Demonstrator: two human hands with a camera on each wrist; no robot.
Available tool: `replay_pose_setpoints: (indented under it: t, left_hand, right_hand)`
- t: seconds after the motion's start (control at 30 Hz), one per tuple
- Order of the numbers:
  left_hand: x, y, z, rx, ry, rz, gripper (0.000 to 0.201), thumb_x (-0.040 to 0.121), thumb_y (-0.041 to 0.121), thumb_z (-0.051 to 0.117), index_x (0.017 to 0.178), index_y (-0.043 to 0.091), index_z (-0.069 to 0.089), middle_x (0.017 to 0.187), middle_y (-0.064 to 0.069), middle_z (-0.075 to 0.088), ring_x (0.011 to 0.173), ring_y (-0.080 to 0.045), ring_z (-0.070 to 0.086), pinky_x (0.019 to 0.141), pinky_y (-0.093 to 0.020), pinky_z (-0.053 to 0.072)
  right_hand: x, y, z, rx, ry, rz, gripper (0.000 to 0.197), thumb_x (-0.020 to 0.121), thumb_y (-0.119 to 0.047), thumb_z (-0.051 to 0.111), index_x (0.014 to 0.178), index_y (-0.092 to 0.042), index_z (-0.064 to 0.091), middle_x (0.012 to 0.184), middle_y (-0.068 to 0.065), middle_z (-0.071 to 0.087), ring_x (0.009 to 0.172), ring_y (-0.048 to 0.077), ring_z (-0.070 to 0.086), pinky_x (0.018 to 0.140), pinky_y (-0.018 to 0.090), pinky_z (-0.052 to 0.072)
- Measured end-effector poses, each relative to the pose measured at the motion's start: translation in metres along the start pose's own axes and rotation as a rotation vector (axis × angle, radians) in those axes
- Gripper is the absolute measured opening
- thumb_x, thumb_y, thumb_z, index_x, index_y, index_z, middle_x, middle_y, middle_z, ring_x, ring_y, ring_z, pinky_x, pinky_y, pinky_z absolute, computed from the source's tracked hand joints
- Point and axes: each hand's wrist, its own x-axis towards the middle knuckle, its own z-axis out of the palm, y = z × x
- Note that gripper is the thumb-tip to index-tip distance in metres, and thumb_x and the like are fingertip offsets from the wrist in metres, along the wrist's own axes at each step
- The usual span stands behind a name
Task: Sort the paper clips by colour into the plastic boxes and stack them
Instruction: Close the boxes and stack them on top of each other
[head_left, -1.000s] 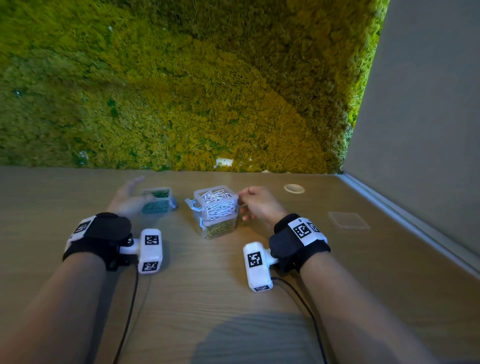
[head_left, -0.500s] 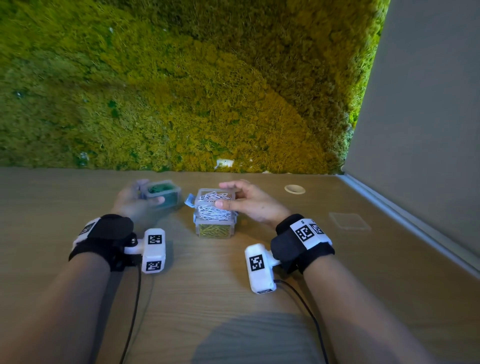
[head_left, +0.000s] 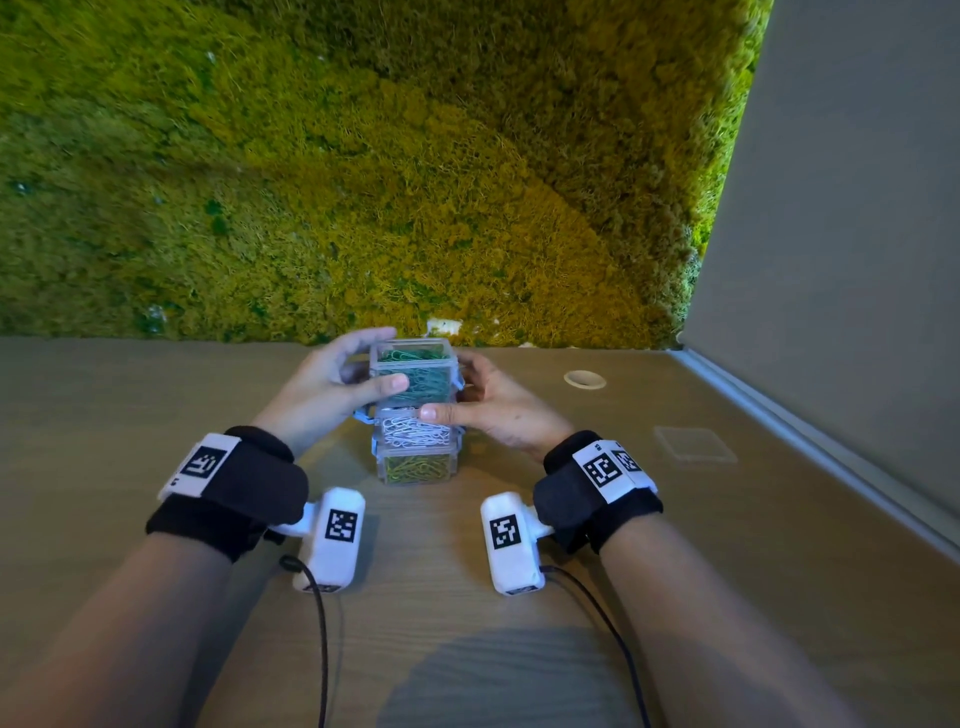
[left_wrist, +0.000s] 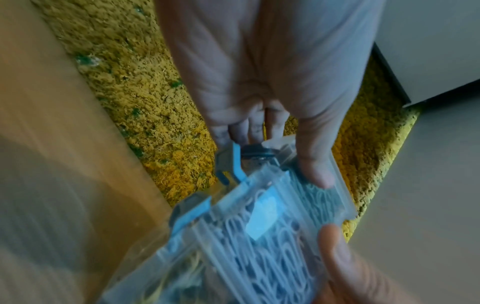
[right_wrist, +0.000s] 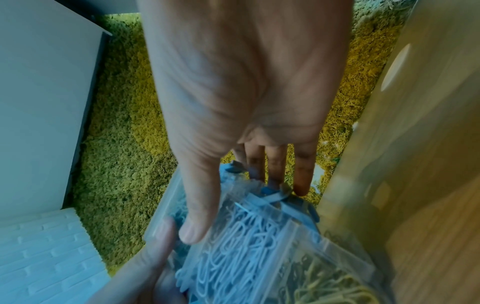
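Atop stack, green box (head_left: 413, 371) between hands (head_left: 332, 387).

Behind the green box (head_left: 414, 375), my left hand's (head_left: 324, 384) fingers are hidden, and so is most of my right hand's (head_left: 501, 408) grip. Whether that box touches the white box (head_left: 415, 434) below it, I cannot tell. Both wrist views are blurred; the yellow box (right_wrist: 330, 288) below it runs off the frame edge.
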Motion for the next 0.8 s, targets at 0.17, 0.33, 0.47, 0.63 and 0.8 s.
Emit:
replay_pose_setpoints:
  t: [0.17, 0.33, 0.47, 0.63, 0.8]
  left_hand:
    - [-0.0034, 0.0025, 0.0017, 0.001, -0.005, 0.022, 0.054, 0.082, 0.011, 0.065, 0.134, 0.02, 0.049, 0.123, 0.006, 0.061, 0.102, -0.009, 0.065, 0.074, -0.019, 0.054]
    - [-0.0036, 0.0038, -0.003, 0.006, -0.023, 0.013, 0.055, 0.082, 0.007, 0.065, 0.134, 0.018, 0.048, 0.119, 0.005, 0.063, 0.102, -0.008, 0.064, 0.076, -0.018, 0.053]
    - [-0.0055, 0.0039, -0.0015, 0.029, -0.035, 0.015, 0.055, 0.083, 0.007, 0.064, 0.134, 0.019, 0.048, 0.12, 0.004, 0.063, 0.104, -0.009, 0.063, 0.077, -0.018, 0.054]
    - [-0.0067, 0.0061, 0.0001, -0.012, 0.014, 0.066, 0.051, 0.084, 0.009, 0.063, 0.132, 0.021, 0.049, 0.119, 0.009, 0.062, 0.106, -0.006, 0.062, 0.079, -0.02, 0.054]
    - [-0.0057, 0.0013, -0.0021, 0.043, -0.054, 0.014, 0.051, 0.083, 0.011, 0.064, 0.131, 0.025, 0.05, 0.121, 0.008, 0.062, 0.105, -0.009, 0.063, 0.079, -0.02, 0.054]
  right_hand:
    - [0.0028, 0.0031, 0.0004, 0.045, -0.017, 0.027, 0.073, 0.08, -0.012, 0.075, 0.14, -0.007, 0.035, 0.132, 0.005, 0.056, 0.117, 0.019, 0.058, 0.101, 0.038, 0.047]
    - [0.0034, 0.0045, 0.0011, -0.001, -0.018, 0.035, 0.067, 0.08, -0.016, 0.075, 0.136, -0.009, 0.039, 0.13, 0.006, 0.057, 0.118, 0.019, 0.056, 0.101, 0.035, 0.047]
    - [0.0016, 0.0036, -0.0015, -0.009, -0.025, 0.021, 0.064, 0.082, -0.012, 0.072, 0.137, -0.007, 0.038, 0.128, 0.006, 0.056, 0.115, 0.016, 0.055, 0.09, 0.022, 0.05]
    - [0.0015, 0.0048, -0.0014, 0.01, -0.037, 0.031, 0.066, 0.082, -0.013, 0.073, 0.137, -0.008, 0.038, 0.132, 0.007, 0.055, 0.118, 0.017, 0.055, 0.097, 0.028, 0.048]
    - [0.0022, 0.0032, -0.0032, 0.008, -0.042, 0.047, 0.066, 0.082, -0.012, 0.073, 0.138, -0.006, 0.038, 0.126, 0.004, 0.057, 0.109, 0.012, 0.058, 0.09, 0.023, 0.051]
